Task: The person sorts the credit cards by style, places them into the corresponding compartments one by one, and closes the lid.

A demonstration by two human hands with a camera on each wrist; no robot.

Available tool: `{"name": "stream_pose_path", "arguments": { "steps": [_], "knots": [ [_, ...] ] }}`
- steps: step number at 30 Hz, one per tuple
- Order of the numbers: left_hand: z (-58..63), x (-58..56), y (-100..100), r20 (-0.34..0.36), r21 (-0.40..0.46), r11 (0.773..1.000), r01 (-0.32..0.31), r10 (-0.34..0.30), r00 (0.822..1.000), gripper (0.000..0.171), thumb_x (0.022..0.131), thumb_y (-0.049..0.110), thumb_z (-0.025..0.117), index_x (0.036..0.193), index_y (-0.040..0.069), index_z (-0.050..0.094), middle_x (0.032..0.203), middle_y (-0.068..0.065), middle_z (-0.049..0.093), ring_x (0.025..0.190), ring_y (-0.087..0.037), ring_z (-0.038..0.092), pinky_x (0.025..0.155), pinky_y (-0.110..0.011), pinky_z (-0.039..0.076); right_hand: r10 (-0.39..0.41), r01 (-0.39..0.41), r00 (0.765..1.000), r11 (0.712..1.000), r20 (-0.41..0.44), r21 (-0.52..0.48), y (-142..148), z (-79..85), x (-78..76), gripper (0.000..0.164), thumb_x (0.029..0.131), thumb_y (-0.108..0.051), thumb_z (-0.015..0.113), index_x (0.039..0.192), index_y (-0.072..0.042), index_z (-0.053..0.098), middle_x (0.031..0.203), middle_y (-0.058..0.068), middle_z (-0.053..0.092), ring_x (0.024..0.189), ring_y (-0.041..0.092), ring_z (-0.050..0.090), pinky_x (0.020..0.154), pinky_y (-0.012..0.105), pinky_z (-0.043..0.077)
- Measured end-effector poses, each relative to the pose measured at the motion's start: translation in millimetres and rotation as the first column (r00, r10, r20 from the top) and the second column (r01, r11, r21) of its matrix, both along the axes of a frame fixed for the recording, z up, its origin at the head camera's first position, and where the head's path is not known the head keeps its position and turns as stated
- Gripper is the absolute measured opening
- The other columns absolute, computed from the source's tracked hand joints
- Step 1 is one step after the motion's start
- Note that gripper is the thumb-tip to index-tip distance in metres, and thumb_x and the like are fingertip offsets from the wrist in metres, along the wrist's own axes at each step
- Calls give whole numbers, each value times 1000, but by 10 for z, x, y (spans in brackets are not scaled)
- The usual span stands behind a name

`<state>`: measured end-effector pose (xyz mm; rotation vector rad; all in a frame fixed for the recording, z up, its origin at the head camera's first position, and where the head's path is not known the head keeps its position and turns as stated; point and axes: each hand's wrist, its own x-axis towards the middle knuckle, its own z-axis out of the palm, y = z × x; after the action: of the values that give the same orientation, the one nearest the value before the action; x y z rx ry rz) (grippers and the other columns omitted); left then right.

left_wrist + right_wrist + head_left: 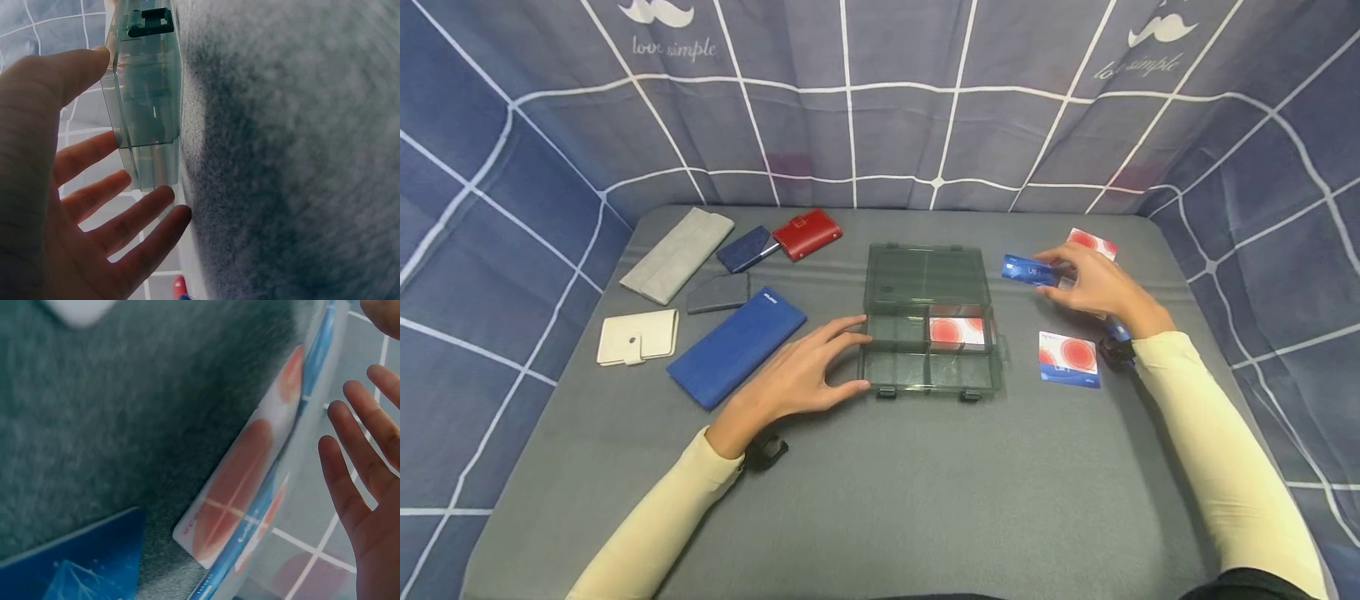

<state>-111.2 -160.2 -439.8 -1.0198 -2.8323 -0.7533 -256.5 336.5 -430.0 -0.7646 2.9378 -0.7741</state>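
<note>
A clear green compartment box (891, 367) lies on the table with its lid (925, 275) folded back. Red-and-white cards (957, 331) fill its upper right compartment. My left hand (805, 375) has its fingers spread along the box's left side, fingertips at the wall (147, 106). Over on the right, my right hand (1097, 287) reaches above scattered cards, its thumb and fingers apart around the right end of a blue card (1022, 268). Its fingers look straight in the right wrist view, near a red-and-white card (237, 481); contact with the blue card is unclear.
A red, white and blue card (1069, 360) and another card (1093, 242) lie at the right. On the left are a grey wallet (677, 254), navy card holder (741, 250), red wallet (807, 233), dark grey holder (718, 293), cream wallet (638, 337) and blue wallet (737, 346).
</note>
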Motion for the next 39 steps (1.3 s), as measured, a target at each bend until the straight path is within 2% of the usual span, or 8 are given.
{"name": "stream_pose_path", "arguments": {
  "steps": [7, 12, 24, 30, 39],
  "knots": [
    [0, -12, 11, 6, -3, 1000, 2, -2, 1000, 64, 94, 54, 79, 146, 18, 66, 166, -2, 48, 144, -27, 55, 106, -51, 52, 16, -15, 1000, 998, -10, 65, 57, -50, -103, 57, 87, -19, 89, 135, 1, 69, 125, 22, 70, 116, 37, 64, 97, 55, 48],
    [-3, -12, 12, 19, -5, 1000, 2, -2, 1000, 65, 95, 55, 79, 147, 18, 65, 167, -2, 46, 145, -27, 54, 104, -51, 54, 30, -29, 1000, 996, -7, 90, 89, -106, -161, 56, 87, -18, 89, 134, 4, 68, 128, 24, 68, 119, 39, 62, 101, 57, 46],
    [13, -21, 10, 18, -1, 1000, 1, -1, 1000, 66, 95, 57, 78, 148, 19, 65, 168, -2, 45, 145, -28, 55, 99, -52, 55, 18, -19, 1000, 996, 15, 82, 100, -99, -174, 52, 89, -18, 87, 132, 6, 70, 124, 26, 69, 116, 39, 63, 102, 57, 45],
    [10, -23, 5, 18, 1, 1000, 1, -1, 1000, 66, 94, 56, 78, 147, 19, 65, 167, -2, 46, 145, -28, 55, 101, -52, 55, 26, -26, 1000, 995, 6, 97, 60, -79, -185, 53, 86, -16, 88, 130, 7, 71, 120, 25, 72, 108, 36, 64, 96, 54, 46],
    [17, -20, -4, 16, 1, 1000, 3, -3, 1000, 66, 94, 56, 78, 147, 19, 65, 167, -2, 46, 144, -28, 56, 98, -51, 56, -6, 5, 1000, 991, 10, 131, 47, -71, -152, 55, 83, -21, 87, 131, 2, 73, 122, 22, 72, 110, 35, 63, 94, 53, 46]
  ]
}}
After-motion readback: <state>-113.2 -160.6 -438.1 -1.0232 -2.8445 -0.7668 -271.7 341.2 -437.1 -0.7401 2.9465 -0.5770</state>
